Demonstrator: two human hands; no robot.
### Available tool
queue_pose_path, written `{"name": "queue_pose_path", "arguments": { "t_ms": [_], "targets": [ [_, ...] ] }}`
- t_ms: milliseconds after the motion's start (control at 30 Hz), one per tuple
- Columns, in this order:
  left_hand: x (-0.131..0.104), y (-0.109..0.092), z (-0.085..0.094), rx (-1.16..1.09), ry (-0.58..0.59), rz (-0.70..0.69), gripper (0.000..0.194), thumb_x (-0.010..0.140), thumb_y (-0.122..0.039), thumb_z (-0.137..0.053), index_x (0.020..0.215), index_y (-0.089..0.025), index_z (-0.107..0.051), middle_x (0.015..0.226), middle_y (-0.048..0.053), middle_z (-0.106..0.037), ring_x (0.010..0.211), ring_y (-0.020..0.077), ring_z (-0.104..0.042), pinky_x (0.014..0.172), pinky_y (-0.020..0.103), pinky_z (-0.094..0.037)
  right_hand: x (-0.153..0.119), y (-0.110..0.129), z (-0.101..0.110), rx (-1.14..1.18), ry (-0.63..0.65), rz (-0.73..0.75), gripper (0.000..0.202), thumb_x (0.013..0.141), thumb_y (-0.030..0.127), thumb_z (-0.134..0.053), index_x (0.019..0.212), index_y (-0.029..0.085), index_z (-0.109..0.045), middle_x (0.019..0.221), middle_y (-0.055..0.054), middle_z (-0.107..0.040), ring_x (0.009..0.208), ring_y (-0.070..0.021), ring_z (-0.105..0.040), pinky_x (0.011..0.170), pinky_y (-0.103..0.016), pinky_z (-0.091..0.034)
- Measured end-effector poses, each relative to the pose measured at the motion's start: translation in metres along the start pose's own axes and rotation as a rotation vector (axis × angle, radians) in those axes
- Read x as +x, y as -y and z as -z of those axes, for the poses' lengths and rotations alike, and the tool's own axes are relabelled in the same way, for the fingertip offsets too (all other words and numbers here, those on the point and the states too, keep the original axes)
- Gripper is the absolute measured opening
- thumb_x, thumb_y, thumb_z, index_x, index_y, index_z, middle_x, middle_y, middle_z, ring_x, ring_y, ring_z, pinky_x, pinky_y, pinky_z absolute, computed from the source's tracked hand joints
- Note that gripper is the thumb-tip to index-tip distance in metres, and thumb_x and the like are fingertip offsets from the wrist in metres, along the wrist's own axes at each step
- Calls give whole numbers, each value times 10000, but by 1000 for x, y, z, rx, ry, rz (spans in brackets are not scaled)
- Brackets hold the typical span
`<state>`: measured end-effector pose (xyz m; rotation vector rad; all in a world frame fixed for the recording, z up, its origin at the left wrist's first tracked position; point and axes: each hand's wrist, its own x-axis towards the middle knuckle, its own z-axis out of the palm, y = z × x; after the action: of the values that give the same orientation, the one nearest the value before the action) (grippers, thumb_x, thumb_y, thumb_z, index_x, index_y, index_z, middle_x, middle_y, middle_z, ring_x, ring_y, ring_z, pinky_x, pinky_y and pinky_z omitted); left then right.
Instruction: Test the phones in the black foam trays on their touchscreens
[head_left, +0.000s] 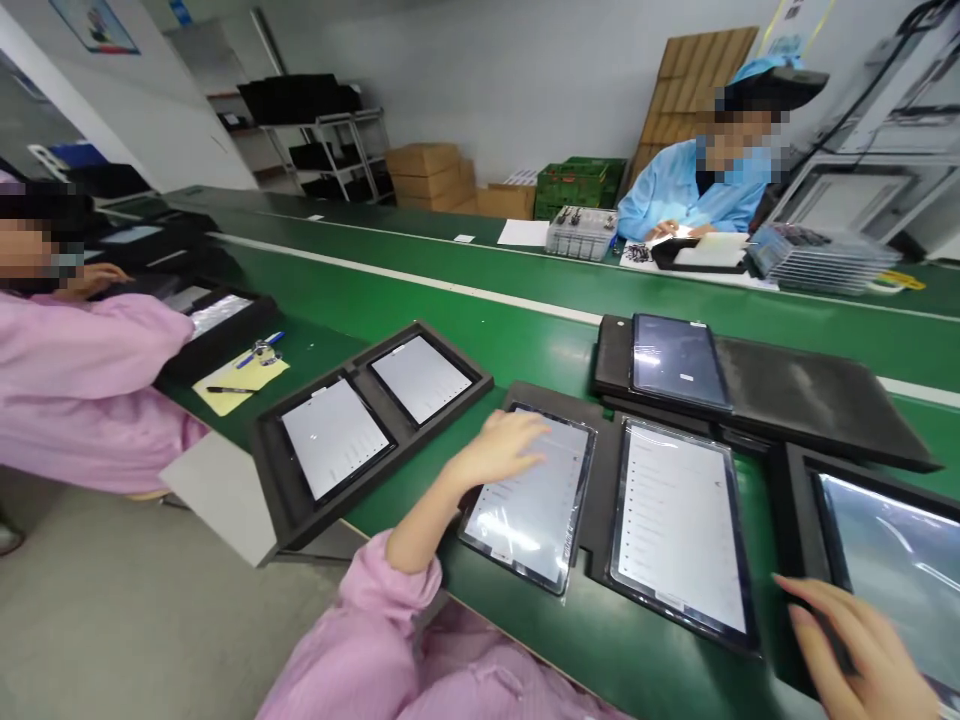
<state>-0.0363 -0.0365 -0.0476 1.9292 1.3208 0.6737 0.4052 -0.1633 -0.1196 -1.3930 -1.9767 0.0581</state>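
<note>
My left hand [506, 450] lies over the upper left part of a lit tablet [529, 515], its fingers stretched across the screen. A second lit tablet [679, 530], with lines of text on its screen, rests just to the right on the same dark foam piece [600, 500]. At the lower right, my right hand [862, 645] is at the near left edge of a dark foam tray [795, 530] that holds another tablet [911, 570]. Its thumb and fingers are apart; whether they touch the tray I cannot tell.
A foam tray [469, 365] with two lit tablets lies on the left. Behind my tablets, a dark-screened tablet [675, 360] rests on stacked foam [810, 395]. One co-worker in pink sits left; another in blue [682, 185] works across the green table [420, 290]. A yellow paper [232, 385] carries pens.
</note>
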Motion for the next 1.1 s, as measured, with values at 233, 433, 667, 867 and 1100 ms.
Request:
{"name": "queue_pose_path", "arguments": {
  "t_ms": [233,433,667,867,1100],
  "targets": [
    [-35,92,12,-176,-437,370,579,885,-240,-439,1462,-225,-490,1306,113,-554,1146,243,-641,1057,474,-497,90,86,-71,-117,114,350,280,1042,358,-521,1192,322,-754,1204,-113,-647,1095,-316,-584,946,-513,-434],
    [-38,99,-2,-172,-135,226,730,832,-244,-522,1551,-242,-396,1508,114,-464,1434,290,-431,1231,504,-323,80,53,-65,-88,161,157,337,1039,460,-520,953,343,-823,1277,-86,-639,1171,-344,-547,1052,-616,-381],
    [-34,106,-18,-51,-181,235,861,846,-410,-659,1592,-211,-278,1540,163,-362,1523,346,-285,1265,571,-214,45,-32,-78,639,-148,-560,817,964,828,-195,1583,337,-404,1519,-119,-442,1420,-372,-410,1131,-598,-401],
    [-44,109,-20,-215,-207,262,805,911,-619,-568,1577,-226,-343,1559,144,-355,1553,322,-234,1292,533,-135,34,-3,-92,816,-117,-517,836,958,813,-83,1651,348,-132,1635,-75,-312,1529,-308,-265,1252,-555,-244],
    [-81,95,-21,-468,-415,268,799,883,-756,-516,1452,-195,-519,1499,155,-504,1429,327,-459,1208,484,-356,10,65,-51,342,146,-291,781,956,846,-255,1501,360,-534,1669,-57,-165,1529,-430,-152,1238,-656,-139]
  ]
}}
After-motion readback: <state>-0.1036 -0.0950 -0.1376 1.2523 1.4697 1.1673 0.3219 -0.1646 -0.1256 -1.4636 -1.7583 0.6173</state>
